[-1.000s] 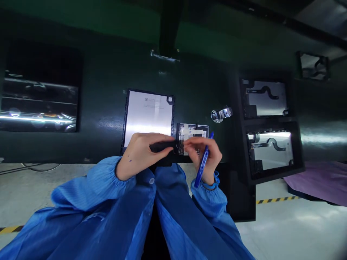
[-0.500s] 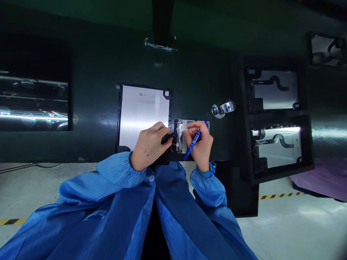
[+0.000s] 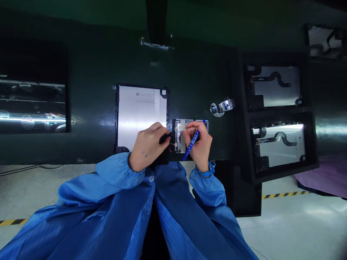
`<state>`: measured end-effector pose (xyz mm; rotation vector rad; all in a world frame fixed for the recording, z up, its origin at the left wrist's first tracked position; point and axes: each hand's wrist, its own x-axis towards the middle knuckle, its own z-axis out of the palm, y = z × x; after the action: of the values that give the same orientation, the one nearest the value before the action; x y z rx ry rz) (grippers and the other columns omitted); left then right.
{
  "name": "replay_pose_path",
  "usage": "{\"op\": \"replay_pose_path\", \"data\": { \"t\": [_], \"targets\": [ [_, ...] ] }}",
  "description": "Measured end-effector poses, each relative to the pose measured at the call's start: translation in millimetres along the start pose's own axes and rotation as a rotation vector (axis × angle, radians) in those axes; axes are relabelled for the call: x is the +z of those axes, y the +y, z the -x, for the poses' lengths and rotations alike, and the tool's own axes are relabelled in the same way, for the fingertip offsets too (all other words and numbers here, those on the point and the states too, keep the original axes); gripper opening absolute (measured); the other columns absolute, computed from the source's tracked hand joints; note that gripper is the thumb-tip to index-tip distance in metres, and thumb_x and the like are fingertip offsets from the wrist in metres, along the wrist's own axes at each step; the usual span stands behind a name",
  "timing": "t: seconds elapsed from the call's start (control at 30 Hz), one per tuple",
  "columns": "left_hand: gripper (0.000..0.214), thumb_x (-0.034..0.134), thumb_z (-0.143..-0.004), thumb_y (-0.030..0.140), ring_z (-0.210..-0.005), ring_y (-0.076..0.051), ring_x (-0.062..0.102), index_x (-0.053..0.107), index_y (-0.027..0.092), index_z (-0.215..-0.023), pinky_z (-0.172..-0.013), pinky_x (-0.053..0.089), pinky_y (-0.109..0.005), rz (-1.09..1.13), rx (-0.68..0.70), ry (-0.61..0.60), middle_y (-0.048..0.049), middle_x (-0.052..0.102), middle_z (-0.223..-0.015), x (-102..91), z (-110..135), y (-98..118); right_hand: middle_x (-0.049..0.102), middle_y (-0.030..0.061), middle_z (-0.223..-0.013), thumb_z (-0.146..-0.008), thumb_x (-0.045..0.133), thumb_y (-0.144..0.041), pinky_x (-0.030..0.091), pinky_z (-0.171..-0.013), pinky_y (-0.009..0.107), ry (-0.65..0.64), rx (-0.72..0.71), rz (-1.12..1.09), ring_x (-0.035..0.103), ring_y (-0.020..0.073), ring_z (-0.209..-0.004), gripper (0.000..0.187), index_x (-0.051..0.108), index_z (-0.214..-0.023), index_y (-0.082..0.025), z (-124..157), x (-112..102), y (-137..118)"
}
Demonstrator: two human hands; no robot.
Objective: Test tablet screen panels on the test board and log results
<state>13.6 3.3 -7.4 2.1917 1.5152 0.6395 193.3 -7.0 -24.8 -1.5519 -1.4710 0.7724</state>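
Both hands on small open black device w/ exposed circuit board (image 3: 177, 139), at near edge of dark green bench (image 3: 89, 119).
Left hand (image 3: 148, 146) fingers curled, pinning its left edge so it can't slide; right hand (image 3: 199, 142) pinches pale tape strip (image 3: 183, 126), blue pen (image 3: 193, 141) tucked in the same grip. Silver-backed flat panel (image 3: 141, 113) lies just beside.

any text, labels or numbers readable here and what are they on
Nothing can be read as it stands.
Silver panel: small code mark and two fine print lines near its top edge, too small to read.
Small board between the left hand and right hand: pale label, blurred.
Blue pen in the right hand: white marking, too small to read.
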Motion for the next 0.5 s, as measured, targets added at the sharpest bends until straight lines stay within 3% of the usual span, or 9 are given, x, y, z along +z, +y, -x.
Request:
{"op": "replay_pose_path", "data": {
  "t": [0.5],
  "targets": [
    [0.007,0.067,-0.083,0.018,-0.064,-0.014,0.061,0.072,0.017,-0.087,-0.057,0.046,-0.027,0.104,-0.029,0.008,-0.0022,0.07,-0.083,1.9,-0.4,-5.2,0.054,-0.0074,-0.067,-0.085,0.061,-0.021,0.042,-0.06,0.024,-0.006,0.019,0.032,0.051,0.0095,-0.059,0.009,0.06,-0.094,-0.024,1.4,-0.8,-1.3]
  ]
}}
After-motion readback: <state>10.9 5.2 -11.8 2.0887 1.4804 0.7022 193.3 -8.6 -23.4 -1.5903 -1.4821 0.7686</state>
